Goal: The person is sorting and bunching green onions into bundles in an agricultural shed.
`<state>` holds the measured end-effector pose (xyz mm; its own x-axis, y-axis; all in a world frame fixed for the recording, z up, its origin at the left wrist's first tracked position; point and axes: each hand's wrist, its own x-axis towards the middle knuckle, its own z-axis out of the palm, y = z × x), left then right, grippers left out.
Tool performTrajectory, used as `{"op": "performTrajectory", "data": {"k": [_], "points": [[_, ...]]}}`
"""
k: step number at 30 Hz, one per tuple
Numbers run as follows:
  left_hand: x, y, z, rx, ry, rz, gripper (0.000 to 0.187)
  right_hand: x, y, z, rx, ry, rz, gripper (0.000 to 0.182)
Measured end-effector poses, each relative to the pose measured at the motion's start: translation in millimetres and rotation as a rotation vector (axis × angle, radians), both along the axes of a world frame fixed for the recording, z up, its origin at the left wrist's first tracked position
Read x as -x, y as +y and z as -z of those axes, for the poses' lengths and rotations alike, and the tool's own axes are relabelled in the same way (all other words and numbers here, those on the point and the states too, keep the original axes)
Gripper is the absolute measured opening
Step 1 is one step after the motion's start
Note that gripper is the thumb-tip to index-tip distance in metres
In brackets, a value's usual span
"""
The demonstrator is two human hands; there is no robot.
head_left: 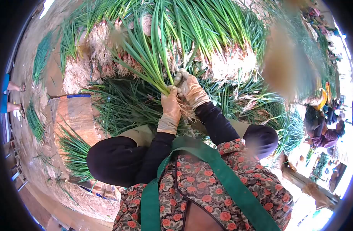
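A bunch of spring onions [155, 69] is in my left hand [170, 107], its green leaves fanning up and to the left. My left fingers are wrapped round the stems near the root end, and pale roots show below them. Close against it, my right hand [190, 89] is closed with its fingers curled at the base of the bunch. What the right fingertips pinch is partly hidden, though roots hang beneath them. Both hands wear pale, soiled gloves. Loose green leaves [126, 102] lie under and around my hands.
A long heap of spring onions [218, 34] with roots facing me lies ahead. A bundle [74, 154] rests on sacking at my left, and smaller bunches [42, 57] lie on the floor. A person's legs [15, 96] show at far left; other people [324, 133] sit at right.
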<state>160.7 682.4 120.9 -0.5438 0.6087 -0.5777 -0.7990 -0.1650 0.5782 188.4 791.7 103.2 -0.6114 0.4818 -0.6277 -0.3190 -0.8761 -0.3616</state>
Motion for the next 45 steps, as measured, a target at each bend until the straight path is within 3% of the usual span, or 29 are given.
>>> {"op": "performTrajectory", "data": {"k": [1,2,3,5,6,7,9,11,12,15,17,19,23,25,26,27,29,31,33,35,37,38,41,42,43,44,45], "points": [[-1.1,-0.4,-2.3,-0.027,-0.005,-0.003,0.004,-8.0,10.2,33.5,0.142,0.160,0.016,0.012],[-4.6,-0.1,-6.5,-0.177,-0.007,0.019,0.006,-13.6,10.6,23.7,0.161,0.302,-0.040,0.010],[-6.9,-0.3,-11.3,-0.260,-0.061,0.011,0.009,-27.4,20.9,9.4,-0.021,0.206,-0.186,0.014],[0.9,-1.3,-36.4,-0.389,-0.150,-0.038,0.010,-34.8,30.2,30.7,-1.420,-0.202,-0.998,0.015],[7.2,-1.4,-47.5,-0.289,-0.099,-0.057,0.010,-38.4,36.7,43.3,-2.128,-0.447,-1.378,0.018],[13.8,-3.2,-51.0,-0.304,-0.168,-0.060,0.012,-50.3,27.9,35.8,-1.719,-0.201,-1.389,0.021],[21.1,-4.6,-44.3,-0.286,-0.282,-0.036,0.015,-62.2,40.8,45.4,-1.826,-0.342,-1.448,0.028],[21.8,-9.7,-19.8,-0.315,-0.344,0.111,0.018,-46.4,43.1,3.3,-1.332,-0.833,-0.718,0.037],[20.7,-9.9,-7.8,-0.329,-0.371,0.189,0.020,-41.4,61.1,49.2,-1.204,-0.957,-0.527,0.036],[12.3,-1.8,-15.6,-0.111,-0.290,0.062,0.025,-22.5,68.5,44.5,-1.034,-0.777,-0.911,0.034],[12.8,0.2,-10.6,-0.054,-0.053,0.055,0.024,-22.6,48.9,22.9,-1.403,-1.052,-0.745,0.035],[15.6,-0.9,-0.3,0.048,0.078,0.061,0.024,-21.5,15.6,-46.1,-1.572,-1.226,-0.980,0.032],[13.8,-1.0,0.4,0.001,0.035,0.078,0.018,-66.1,-13.5,-57.2,-1.670,-0.692,-1.312,0.021],[11.5,-0.8,-4.3,-0.003,-0.014,0.094,0.016,-80.6,15.1,-7.2,-1.706,-0.288,-1.226,0.029],[10.8,-1.6,-5.3,-0.003,-0.018,0.114,0.016,-73.0,18.0,-29.1,-1.103,-0.461,-1.070,0.036],[9.3,-0.9,-7.4,-0.005,-0.020,0.136,0.017,-61.4,22.3,-33.1,-0.982,-0.443,-0.887,0.041],[3.9,-1.4,-13.3,-0.043,-0.062,0.162,0.019,-41.8,25.0,-37.1,-0.510,-0.103,-0.672,0.042],[7.0,-6.0,-8.0,-0.176,-0.172,0.228,0.019,-25.1,18.4,-37.6,-0.339,0.058,-0.482,0.022],[8.9,-8.4,-10.6,-0.386,-0.300,0.183,0.021,-21.5,14.4,-32.2,-0.131,0.119,-0.236,0.014],[8.7,-4.6,-18.6,-0.464,-0.342,0.209,0.027,-27.7,7.1,-38.8,-0.188,0.131,-0.292,0.025],[9.1,-4.8,-18.2,-0.299,-0.262,0.273,0.028,-32.7,13.8,-52.2,-0.094,0.006,-0.412,0.036],[7.9,-5.6,-18.2,-0.216,-0.224,0.304,0.029,-33.7,17.6,-50.2,-0.172,0.072,-0.421,0.044],[6.4,-4.6,-23.1,-0.259,-0.181,0.312,0.028,-28.0,24.3,-42.9,-0.253,0.018,-0.461,0.031],[6.6,-2.4,-17.4,-0.356,-0.267,0.261,0.028,-17.7,17.0,-43.7,-0.326,-0.184,-0.437,0.023],[6.7,-1.1,-18.4,-0.437,-0.305,0.252,0.029,-27.8,20.2,-2.4,-0.935,-0.317,-0.638,0.025],[6.7,-0.9,-21.0,-0.517,-0.345,0.242,0.030,-38.1,23.5,40.0,-1.545,-0.585,-0.689,0.027],[8.0,-2.0,-24.7,-0.593,-0.384,0.239,0.031,-52.5,19.8,22.2,-1.772,-0.896,-0.888,0.029]]}}
